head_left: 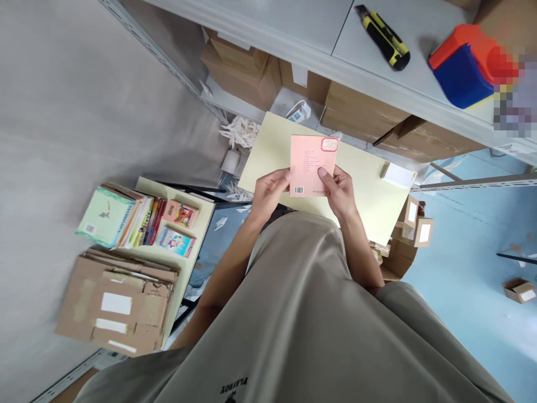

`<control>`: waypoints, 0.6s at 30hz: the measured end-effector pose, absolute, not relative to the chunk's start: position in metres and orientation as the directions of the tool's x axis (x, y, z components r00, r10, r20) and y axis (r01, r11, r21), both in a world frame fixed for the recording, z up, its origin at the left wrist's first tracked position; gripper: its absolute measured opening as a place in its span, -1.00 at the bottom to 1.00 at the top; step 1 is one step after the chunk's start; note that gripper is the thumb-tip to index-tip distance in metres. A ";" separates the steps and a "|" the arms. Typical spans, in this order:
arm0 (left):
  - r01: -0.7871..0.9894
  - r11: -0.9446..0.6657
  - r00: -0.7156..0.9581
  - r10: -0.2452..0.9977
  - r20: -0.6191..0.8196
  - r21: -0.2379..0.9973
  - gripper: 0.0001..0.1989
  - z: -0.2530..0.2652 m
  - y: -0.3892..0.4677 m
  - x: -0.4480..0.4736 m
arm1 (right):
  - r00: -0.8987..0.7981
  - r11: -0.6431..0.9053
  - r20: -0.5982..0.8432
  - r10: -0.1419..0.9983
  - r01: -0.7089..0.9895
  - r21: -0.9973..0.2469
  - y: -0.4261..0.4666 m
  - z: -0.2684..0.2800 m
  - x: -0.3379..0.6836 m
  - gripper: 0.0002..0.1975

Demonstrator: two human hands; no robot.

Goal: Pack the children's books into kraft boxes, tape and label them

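Note:
A thin pink book with a barcode at its lower left and a red-framed label at its upper right is held up in front of me, over a pale yellow table. My left hand pinches its left edge. On the right side, my right hand grips the book, thumb lying on the printed face and the fingers behind it, mostly hidden. A small white box lies on the table to the right of the book.
On a side table at left stand a row of books and flattened cardboard boxes. A shelf ahead holds a yellow-black box cutter and a red-blue tape dispenser. Cartons fill the level below. Open cardboard boxes stand at right.

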State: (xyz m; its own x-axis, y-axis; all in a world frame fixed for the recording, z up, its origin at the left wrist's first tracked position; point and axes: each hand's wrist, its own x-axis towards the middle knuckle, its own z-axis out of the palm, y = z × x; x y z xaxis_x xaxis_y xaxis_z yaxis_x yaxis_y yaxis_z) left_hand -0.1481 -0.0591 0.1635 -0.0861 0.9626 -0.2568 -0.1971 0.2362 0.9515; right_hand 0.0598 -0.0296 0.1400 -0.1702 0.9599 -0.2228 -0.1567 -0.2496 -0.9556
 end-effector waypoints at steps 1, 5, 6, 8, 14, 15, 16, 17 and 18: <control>-0.193 0.251 -0.077 0.960 -0.270 0.948 -0.33 0.163 -0.060 -0.146 | -0.170 -0.243 -0.218 0.961 -0.138 -0.960 -0.030 0.140 0.060 -0.24; -0.133 0.233 -0.157 0.955 -0.253 0.963 -0.36 0.164 -0.064 -0.142 | -0.061 -0.138 -0.135 0.989 -0.052 -0.989 -0.031 0.138 0.060 -0.25; -0.106 0.225 -0.189 0.952 -0.242 0.969 -0.37 0.164 -0.065 -0.140 | -0.020 -0.115 -0.114 0.993 -0.040 -0.993 -0.032 0.138 0.059 -0.25; -0.044 0.209 -0.236 0.948 -0.214 0.977 -0.41 0.167 -0.068 -0.135 | 0.004 -0.109 -0.109 0.994 -0.045 -0.993 -0.034 0.140 0.055 -0.24; 0.072 0.104 -0.101 0.990 -0.096 0.992 -0.55 0.178 -0.074 -0.124 | -0.135 -0.167 -0.154 0.979 -0.086 -0.982 -0.039 0.148 0.047 -0.30; 0.075 0.108 -0.098 0.990 -0.100 0.991 -0.53 0.178 -0.072 -0.127 | -0.124 -0.163 -0.154 0.980 -0.071 -0.984 -0.037 0.148 0.051 -0.34; 0.074 0.120 -0.118 0.987 -0.111 0.990 -0.49 0.178 -0.070 -0.132 | -0.113 -0.162 -0.155 0.981 -0.057 -0.985 -0.034 0.149 0.056 -0.37; 0.069 0.137 -0.150 0.981 -0.126 0.988 -0.44 0.177 -0.067 -0.138 | -0.108 -0.166 -0.159 0.981 -0.051 -0.985 -0.031 0.149 0.061 -0.39; 0.058 0.155 -0.183 0.973 -0.142 0.986 -0.40 0.175 -0.064 -0.145 | -0.114 -0.173 -0.166 0.980 -0.054 -0.983 -0.029 0.150 0.067 -0.40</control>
State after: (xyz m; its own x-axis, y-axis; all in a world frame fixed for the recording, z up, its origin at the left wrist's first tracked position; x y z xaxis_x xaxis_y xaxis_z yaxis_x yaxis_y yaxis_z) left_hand -0.1450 -0.0638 0.1746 -0.1830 0.9728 -0.1422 0.0578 0.1551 0.9862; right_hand 0.0672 -0.0285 0.1497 -0.1138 0.9796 -0.1655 -0.0544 -0.1725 -0.9835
